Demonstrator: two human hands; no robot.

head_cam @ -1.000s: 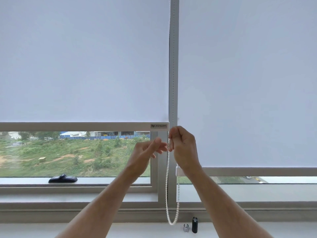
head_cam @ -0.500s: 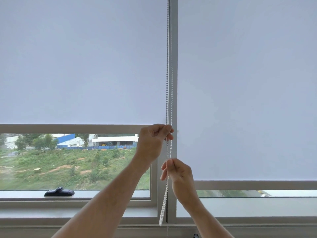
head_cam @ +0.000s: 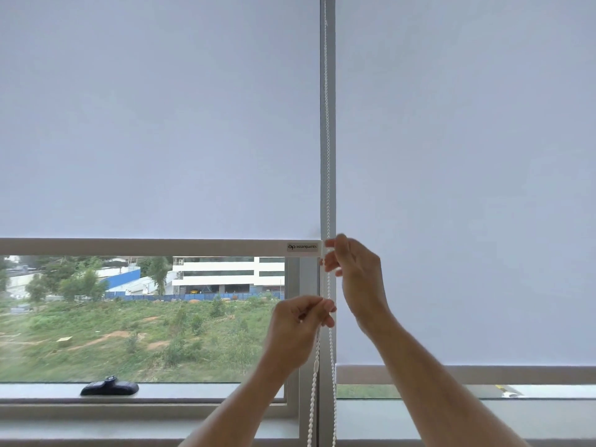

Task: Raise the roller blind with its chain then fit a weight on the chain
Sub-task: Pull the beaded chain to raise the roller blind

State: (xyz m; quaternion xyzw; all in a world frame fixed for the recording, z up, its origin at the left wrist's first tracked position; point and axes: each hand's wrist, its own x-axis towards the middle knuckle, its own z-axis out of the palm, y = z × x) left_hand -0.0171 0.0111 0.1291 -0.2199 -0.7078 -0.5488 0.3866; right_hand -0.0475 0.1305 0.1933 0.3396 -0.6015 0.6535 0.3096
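Note:
A white bead chain [head_cam: 328,156] hangs along the grey mullion between two white roller blinds. My left hand [head_cam: 300,330] is low and closed, pinching one strand of the chain just below the left blind's bottom rail [head_cam: 145,247]. My right hand [head_cam: 358,272] is higher, level with that rail. Its fingers are spread, with their tips around the chain. A white connector [head_cam: 315,366] sits on the strand below my left hand. The right blind's rail [head_cam: 467,374] hangs much lower. No weight is in view.
A black object [head_cam: 109,388] lies on the ledge behind the left pane. The window frame and sill [head_cam: 145,411] run along the bottom. Grass, trees and a white building show through the glass.
My left hand came down with the chain while my right hand let go and rose to rail height. The left blind's rail climbed further above the sill. The view tilted upward.

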